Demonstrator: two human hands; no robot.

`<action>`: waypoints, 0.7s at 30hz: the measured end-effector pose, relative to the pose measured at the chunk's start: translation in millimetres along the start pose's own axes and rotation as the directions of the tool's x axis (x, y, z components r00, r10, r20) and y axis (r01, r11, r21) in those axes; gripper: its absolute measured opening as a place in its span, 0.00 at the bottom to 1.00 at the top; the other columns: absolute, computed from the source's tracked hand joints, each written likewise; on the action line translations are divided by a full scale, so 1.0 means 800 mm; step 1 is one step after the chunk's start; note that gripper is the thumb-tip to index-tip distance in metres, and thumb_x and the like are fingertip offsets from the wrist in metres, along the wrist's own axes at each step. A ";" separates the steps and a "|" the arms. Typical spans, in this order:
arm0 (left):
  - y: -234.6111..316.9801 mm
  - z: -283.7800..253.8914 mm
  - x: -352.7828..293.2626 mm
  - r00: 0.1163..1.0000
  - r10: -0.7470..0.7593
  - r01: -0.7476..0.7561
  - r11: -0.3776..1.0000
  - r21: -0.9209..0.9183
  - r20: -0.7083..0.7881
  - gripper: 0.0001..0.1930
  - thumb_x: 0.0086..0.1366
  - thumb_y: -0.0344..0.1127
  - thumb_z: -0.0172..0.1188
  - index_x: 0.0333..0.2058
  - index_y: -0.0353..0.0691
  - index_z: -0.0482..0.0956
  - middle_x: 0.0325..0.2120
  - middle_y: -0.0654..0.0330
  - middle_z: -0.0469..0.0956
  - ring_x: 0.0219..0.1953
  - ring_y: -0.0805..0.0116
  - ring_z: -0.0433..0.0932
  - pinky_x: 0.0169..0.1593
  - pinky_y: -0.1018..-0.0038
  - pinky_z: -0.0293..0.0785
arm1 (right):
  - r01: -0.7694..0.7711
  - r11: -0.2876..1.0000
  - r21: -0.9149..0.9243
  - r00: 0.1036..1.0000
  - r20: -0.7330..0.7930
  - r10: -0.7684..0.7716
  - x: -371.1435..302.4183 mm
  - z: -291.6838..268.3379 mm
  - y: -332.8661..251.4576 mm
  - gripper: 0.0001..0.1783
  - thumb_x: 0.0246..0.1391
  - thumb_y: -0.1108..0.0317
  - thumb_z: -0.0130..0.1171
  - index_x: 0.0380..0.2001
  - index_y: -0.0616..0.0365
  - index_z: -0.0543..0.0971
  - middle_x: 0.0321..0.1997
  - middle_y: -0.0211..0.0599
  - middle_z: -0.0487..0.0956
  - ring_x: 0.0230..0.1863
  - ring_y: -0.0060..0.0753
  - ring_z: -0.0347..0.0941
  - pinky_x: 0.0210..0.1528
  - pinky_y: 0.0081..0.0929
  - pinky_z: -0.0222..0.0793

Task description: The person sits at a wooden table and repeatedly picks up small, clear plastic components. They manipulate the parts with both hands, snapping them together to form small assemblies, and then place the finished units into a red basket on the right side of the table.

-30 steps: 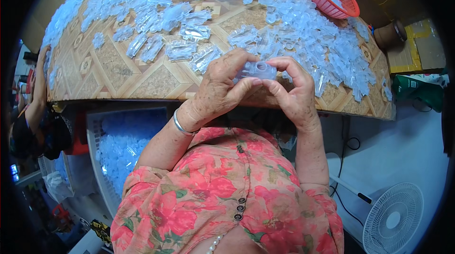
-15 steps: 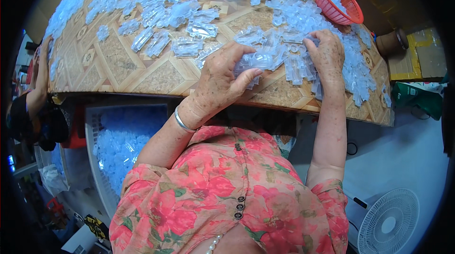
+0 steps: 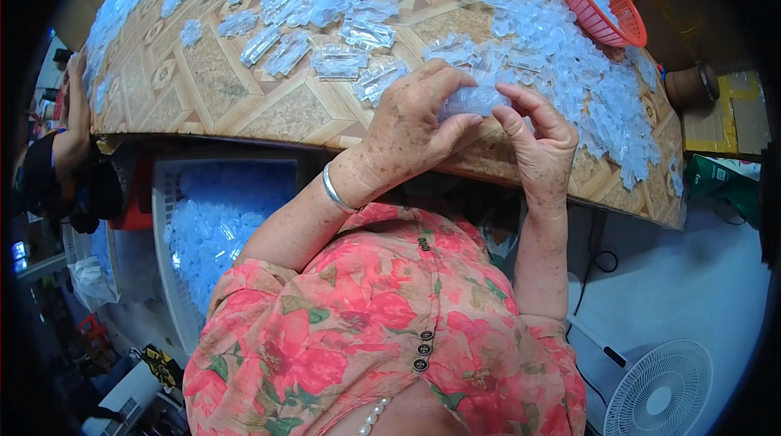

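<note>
2 hands at work: both meet over the near edge of the counter (image 3: pixel 244 102), close together at the middle of the view.
Left hand (image 3: pixel 419 123): fingers curled, thumb pressed toward the fingertips, pinching one end of a small clear plastic piece (image 3: pixel 476 100); a silver bangle (image 3: pixel 338 190) sits on its wrist.
Right hand (image 3: pixel 541 147): fingers bent and half closed, fingertips on the other end of the same piece, thumb tucked in against it.
Clear plastic piece: held between the 2 hands, just above the counter edge, right beside the loose pile; its exact shape is hard to make out.
Counter: brown top with a patterned tile look, covered across its far half and right side with heaps of clear plastic pieces (image 3: pixel 569 54).
Sorted pieces (image 3: pixel 342 62): several flat clear pieces lie apart from the heap, just beyond the left hand.
Red basket (image 3: pixel 606 5): at the far right corner of the counter, tilted, with clear pieces inside.
White crate (image 3: pixel 211 224): under the counter on the left, filled with more clear pieces.
Fan (image 3: pixel 659 387): white, on the floor at the lower right.
Another person's hand (image 3: pixel 77 102): rests on the counter's left edge, well apart from the 2 working hands.
</note>
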State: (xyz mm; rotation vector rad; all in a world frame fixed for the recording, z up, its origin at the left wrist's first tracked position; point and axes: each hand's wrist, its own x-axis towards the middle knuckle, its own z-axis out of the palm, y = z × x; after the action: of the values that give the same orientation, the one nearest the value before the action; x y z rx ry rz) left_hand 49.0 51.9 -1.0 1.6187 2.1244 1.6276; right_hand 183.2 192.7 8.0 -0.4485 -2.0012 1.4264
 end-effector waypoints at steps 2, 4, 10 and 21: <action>0.000 0.001 0.000 1.000 0.014 -0.014 1.000 0.003 0.005 0.18 0.53 0.31 0.71 0.44 0.35 0.80 0.35 0.52 0.80 0.36 0.54 0.81 0.39 0.67 0.76 | 0.078 0.991 -0.113 0.997 0.020 -0.076 0.000 -0.003 0.004 0.15 0.50 0.75 0.72 0.43 0.60 0.86 0.33 0.29 0.81 0.34 0.20 0.73 0.41 0.21 0.70; 0.002 0.003 -0.002 1.000 0.024 -0.025 1.000 0.002 0.007 0.18 0.53 0.31 0.71 0.43 0.35 0.80 0.35 0.52 0.80 0.36 0.53 0.81 0.39 0.66 0.76 | 0.109 0.977 -0.185 0.994 0.051 -0.102 0.001 -0.007 0.002 0.15 0.49 0.75 0.72 0.43 0.60 0.86 0.32 0.30 0.81 0.33 0.22 0.74 0.40 0.22 0.70; 0.010 0.004 -0.003 1.000 0.005 -0.005 1.000 0.010 0.018 0.19 0.52 0.32 0.73 0.43 0.36 0.80 0.34 0.52 0.80 0.36 0.52 0.81 0.39 0.66 0.76 | 0.262 0.933 -0.245 0.964 0.011 -0.267 -0.003 -0.011 -0.004 0.14 0.48 0.75 0.72 0.41 0.58 0.85 0.39 0.36 0.81 0.43 0.30 0.77 0.49 0.27 0.71; 0.013 0.030 -0.028 0.982 0.142 -0.150 0.987 0.057 0.128 0.20 0.49 0.37 0.74 0.42 0.42 0.83 0.38 0.56 0.81 0.50 0.50 0.76 0.57 0.54 0.67 | 0.137 0.963 -0.232 0.987 0.111 -0.114 -0.053 -0.032 0.000 0.14 0.47 0.74 0.73 0.39 0.59 0.84 0.41 0.37 0.80 0.45 0.36 0.76 0.50 0.31 0.71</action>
State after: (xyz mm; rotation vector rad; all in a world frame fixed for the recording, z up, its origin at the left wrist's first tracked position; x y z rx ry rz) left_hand 80.0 52.0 -16.8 1.8835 2.0644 1.4633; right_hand 231.8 185.8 1.3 -0.3526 -2.2500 1.1540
